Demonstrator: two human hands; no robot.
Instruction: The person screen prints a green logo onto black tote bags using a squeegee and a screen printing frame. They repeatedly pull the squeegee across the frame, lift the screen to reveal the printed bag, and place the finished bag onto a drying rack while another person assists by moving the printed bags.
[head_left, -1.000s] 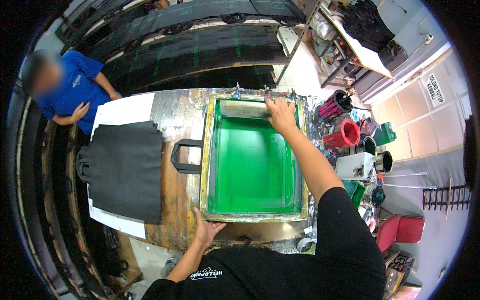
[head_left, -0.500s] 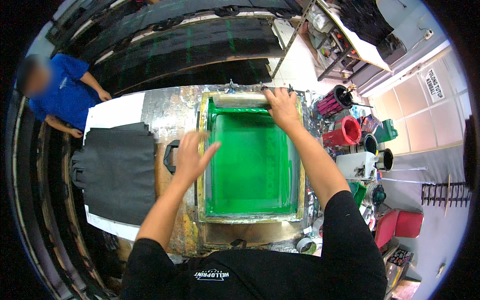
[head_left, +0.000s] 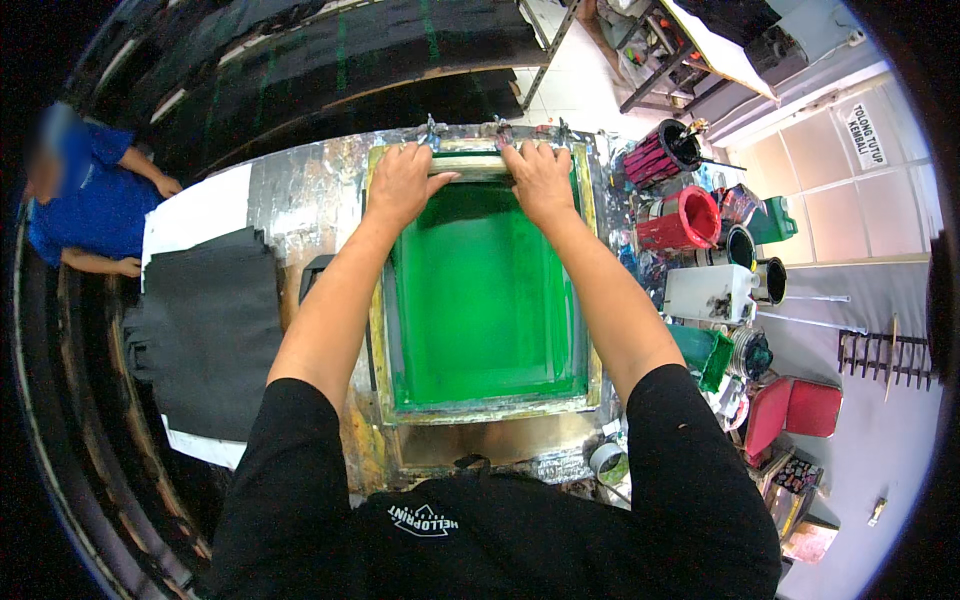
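A screen-printing frame point(head_left: 383, 385) with a light wooden border lies flat in front of me, its mesh point(head_left: 480, 290) coated in bright green ink. Across the far end of the mesh runs a squeegee point(head_left: 470, 164) with a pale bar. My left hand point(head_left: 405, 185) grips its left end and my right hand point(head_left: 543, 180) its right end, fingers curled over the far side. A darker green band shows just below the squeegee. Under the frame's left edge, part of a black bag handle point(head_left: 312, 275) sticks out, mostly behind my left forearm.
To the left lies a stack of black fabric bags point(head_left: 210, 335) on a white board point(head_left: 200, 212). A person in blue point(head_left: 100, 195) stands beyond it. Along the right edge are a red ink can point(head_left: 690, 220), a white jug point(head_left: 708, 293) and a green container point(head_left: 712, 355). Metal clamps point(head_left: 432, 130) stand behind the frame.
My left hand has moved from beside the frame up onto the squeegee's left end. My right hand keeps its hold. The view has shifted slightly.
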